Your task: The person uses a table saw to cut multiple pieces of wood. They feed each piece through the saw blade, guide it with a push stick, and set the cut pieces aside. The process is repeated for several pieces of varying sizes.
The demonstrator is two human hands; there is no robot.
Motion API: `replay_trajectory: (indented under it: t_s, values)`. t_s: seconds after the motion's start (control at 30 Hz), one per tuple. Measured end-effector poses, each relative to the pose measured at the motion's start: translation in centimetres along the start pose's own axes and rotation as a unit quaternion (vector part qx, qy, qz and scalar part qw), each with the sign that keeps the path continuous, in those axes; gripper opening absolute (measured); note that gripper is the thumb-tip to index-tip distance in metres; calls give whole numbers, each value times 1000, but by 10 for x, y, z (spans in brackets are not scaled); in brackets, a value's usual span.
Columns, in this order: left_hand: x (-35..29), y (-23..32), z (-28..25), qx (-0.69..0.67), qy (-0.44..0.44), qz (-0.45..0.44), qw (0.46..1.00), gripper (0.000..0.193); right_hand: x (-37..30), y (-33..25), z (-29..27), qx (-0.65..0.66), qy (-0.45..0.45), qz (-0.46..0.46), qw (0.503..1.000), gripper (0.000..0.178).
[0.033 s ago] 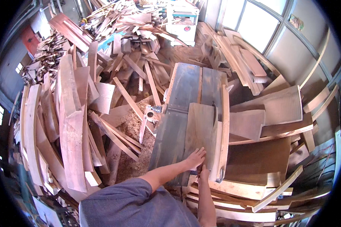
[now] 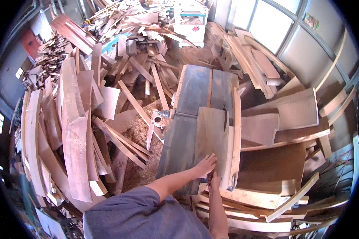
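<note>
A flat wooden board [image 2: 211, 131] lies lengthwise on the dark metal bed [image 2: 177, 147] of a woodworking machine that looks like a jointer. My left hand [image 2: 205, 166] rests on top of the board near its close end, palm down with fingers stretched forward. Just right of it and nearer to me, my right hand [image 2: 215, 182] grips the board's near end; its thumb side shows, while the lower fingers are mostly hidden. Along the bed's right side runs a long pale wooden fence [image 2: 236, 135], close beside the board's right edge.
Leaning planks [image 2: 76, 151] crowd the left side. Shavings [image 2: 147, 163] and a metal fitting with a round hole [image 2: 158, 120] lie left of the bed. Stacked boards [image 2: 275, 159] stand at the right. A white machine [image 2: 190, 30] and a scrap wood heap [image 2: 127, 24] are farther back.
</note>
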State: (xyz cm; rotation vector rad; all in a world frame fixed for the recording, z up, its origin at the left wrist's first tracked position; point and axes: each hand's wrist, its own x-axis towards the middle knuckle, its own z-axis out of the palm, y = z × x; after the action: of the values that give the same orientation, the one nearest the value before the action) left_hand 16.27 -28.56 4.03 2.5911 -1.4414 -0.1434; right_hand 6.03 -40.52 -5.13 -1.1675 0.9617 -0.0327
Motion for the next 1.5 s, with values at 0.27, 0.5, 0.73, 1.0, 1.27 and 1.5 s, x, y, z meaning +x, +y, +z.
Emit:
replay_trajectory:
  t_s: [0.27,0.5,0.73,1.0,1.27,1.5]
  values:
    - [0,-8,-17,-33,-62,-21,997,86,-9,-11,8,-50,5,19,999,40]
    - [7,-6,-20,-42,-54,-13,998,85,-14,-17,17,-71,58,28,995,45]
    - [15,-2,-29,-51,-23,4,998,75,3,-1,27,-222,157,6,962,57]
    - [19,-3,-28,-11,-46,14,999,82,-18,-32,25,-207,111,62,970,62]
    - [13,-15,-28,-27,-15,23,999,74,-124,-92,-74,-237,221,40,945,25]
    - [18,-16,-22,-31,9,32,999,75,-270,-177,-290,-376,608,-316,624,36]
